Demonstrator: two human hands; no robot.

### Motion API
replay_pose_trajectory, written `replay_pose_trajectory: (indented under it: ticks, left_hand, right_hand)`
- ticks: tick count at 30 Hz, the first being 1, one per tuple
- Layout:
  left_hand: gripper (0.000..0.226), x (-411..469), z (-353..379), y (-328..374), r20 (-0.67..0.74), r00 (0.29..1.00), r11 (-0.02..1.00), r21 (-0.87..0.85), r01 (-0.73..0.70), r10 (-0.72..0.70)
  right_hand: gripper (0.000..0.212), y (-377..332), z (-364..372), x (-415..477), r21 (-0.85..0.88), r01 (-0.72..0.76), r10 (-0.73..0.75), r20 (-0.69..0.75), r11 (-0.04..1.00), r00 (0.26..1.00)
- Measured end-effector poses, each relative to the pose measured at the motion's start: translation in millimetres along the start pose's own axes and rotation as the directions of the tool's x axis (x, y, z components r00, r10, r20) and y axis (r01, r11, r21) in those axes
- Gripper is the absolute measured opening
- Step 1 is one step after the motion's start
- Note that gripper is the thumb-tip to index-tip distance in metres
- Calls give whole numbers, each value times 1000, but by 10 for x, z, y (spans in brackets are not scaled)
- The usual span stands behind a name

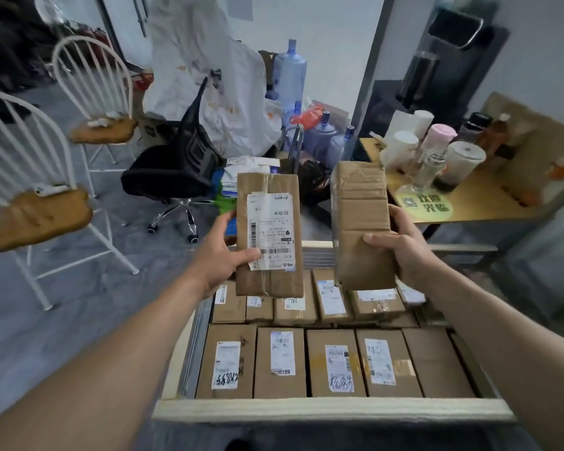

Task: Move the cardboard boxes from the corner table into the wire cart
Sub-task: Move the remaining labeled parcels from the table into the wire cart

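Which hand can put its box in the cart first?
Probably the left hand: its labelled box hangs over the cart's lower far row. The right hand holds its plain box nearer the far rim.

A cluttered back-room office doubling as a parcel depot: labelled cardboard boxes (332,362) pack the cart (332,410), a swivel chair (173,170), water jugs (290,71), cups crowding the table (489,206).

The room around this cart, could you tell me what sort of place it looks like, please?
Probably a small office or shop back room used for parcel handling: a cart packed with labelled cardboard boxes, large water jugs on the floor, and an office chair.
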State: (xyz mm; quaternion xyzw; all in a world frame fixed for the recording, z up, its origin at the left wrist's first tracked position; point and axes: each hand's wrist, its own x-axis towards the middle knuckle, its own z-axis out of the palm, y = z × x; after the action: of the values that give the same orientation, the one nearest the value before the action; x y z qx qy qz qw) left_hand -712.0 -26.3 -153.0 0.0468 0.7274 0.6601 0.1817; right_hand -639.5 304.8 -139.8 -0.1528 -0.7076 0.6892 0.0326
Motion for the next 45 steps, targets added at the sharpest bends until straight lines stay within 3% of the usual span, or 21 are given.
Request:
replay_pose_trajectory:
  ticks: [9, 12, 15, 21, 27, 36, 42, 45]
  left_hand:
    - [77, 279, -779, -673, 19, 993, 994, 11, 113, -113]
    - [82, 350, -865, -977, 29, 984, 984, 34, 177, -178]
    - [88, 375, -875, -1349, 35, 968, 968, 41, 249, -250]
    - [95, 305, -837, -2185, 18, 918, 915, 94, 392, -395]
    - [102, 256, -723, -2820, 7, 866, 856, 158, 493, -500]
    - [104, 248, -665, -3501, -47, 789, 767, 209, 607, -612]
    - [105, 298, -638, -3774, -103, 761, 723, 252, 643, -640]
    - [93, 295, -603, -3878, -166, 749, 700, 273, 660, -641]
  right_hand:
    - [75, 586, 905, 206, -44, -155, 155, 3, 987, 988]
    - [67, 874, 1055, 208, -58, -205, 206, 8, 977, 979]
    - [73, 1217, 1137, 223, -60, -270, 272, 22, 961, 962]
    - [71, 1989, 1262, 218, -26, -434, 435, 47, 901, 899]
    - [86, 2799, 1336, 98, -74, -571, 576, 65, 817, 815]
    - [92, 3699, 1524, 84, -132, -683, 696, 122, 718, 708]
    - [78, 4000, 1660, 110, -192, -713, 739, 189, 674, 647]
    - [62, 4067, 1730, 128, -213, -707, 739, 204, 674, 642]
